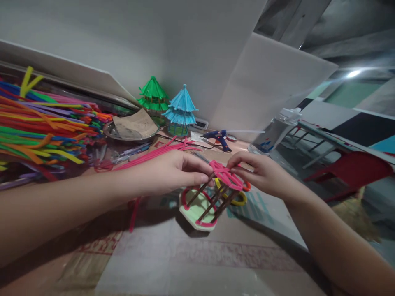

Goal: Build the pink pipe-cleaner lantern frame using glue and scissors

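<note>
A small model pavilion (227, 177) is tilted between my hands, with a pink pipe-cleaner top, thin brown posts and a pale green octagonal base (197, 209) edged in pink. My left hand (175, 169) is closed, its thumb and fingers gripping the frame by the upper end of a post. At the right rim of the top, my right hand (261, 172) pinches the pink pipe cleaner; its fingertips partly cover the spot. Behind the posts lies a yellow pipe-cleaner ring (240, 200), with a bit of orange-red beside it.
Loose pink pipe cleaners (148, 155) lie behind my left hand, near a heap of coloured pipe cleaners (46, 127) and a metal bowl (108, 132). Farther back are a green pavilion (153, 98), a blue pavilion (182, 106), a glue gun (218, 135) and a clear container (276, 129). A red chair (354, 172) stands right.
</note>
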`<state>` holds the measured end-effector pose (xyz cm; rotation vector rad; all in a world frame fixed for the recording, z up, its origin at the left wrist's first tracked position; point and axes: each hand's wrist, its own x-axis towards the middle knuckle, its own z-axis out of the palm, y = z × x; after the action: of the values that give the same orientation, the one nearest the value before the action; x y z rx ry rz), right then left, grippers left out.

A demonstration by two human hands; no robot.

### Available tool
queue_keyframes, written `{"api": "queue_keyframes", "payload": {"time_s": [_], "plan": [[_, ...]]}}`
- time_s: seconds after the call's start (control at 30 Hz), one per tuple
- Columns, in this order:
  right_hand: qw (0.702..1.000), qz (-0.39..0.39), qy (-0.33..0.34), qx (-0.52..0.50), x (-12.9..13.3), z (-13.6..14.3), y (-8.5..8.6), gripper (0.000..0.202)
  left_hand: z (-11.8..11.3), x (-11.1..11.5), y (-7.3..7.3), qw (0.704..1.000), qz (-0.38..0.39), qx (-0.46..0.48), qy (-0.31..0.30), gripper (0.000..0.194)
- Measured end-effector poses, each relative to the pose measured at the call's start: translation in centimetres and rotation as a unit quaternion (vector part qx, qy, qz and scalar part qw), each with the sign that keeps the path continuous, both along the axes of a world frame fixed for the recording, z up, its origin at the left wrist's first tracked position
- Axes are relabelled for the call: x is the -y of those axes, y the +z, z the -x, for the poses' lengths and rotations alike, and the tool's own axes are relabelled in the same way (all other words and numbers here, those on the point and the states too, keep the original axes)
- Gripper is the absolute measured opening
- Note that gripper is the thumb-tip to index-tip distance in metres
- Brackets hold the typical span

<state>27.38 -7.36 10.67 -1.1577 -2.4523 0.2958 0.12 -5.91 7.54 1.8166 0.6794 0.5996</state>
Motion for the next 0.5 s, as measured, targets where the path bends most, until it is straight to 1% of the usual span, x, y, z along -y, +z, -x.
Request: {"api": "queue_keyframes", "payload": {"time_s": [0.2, 0.37, 0.43, 0.5], "plan": [[1.000, -0.005, 0.004, -0.005, 0.0, 0.2, -0.1, 0.010, -0.3, 0.9, 0.5, 1.000, -0.011, -0.003, 0.021, 0.021], [1.000, -0.017, 0.010, -0.008, 0.1, 0.3, -0.1, 0.011, -0.3, 1.8, 0.5, 0.998, -0.052, 0.001, 0.044, 0.015], [1.000, -0.024, 0.005, -0.007, 0.2, 0.2, 0.1, 0.012, -0.2, 1.7, 0.3, 0.997, -0.067, -0.004, 0.049, 0.017], [0.999, -0.032, -0.003, -0.009, 0.3, 0.1, 0.3, 0.012, -0.1, 0.9, 0.0, 0.996, -0.075, -0.008, 0.047, 0.019]]}}
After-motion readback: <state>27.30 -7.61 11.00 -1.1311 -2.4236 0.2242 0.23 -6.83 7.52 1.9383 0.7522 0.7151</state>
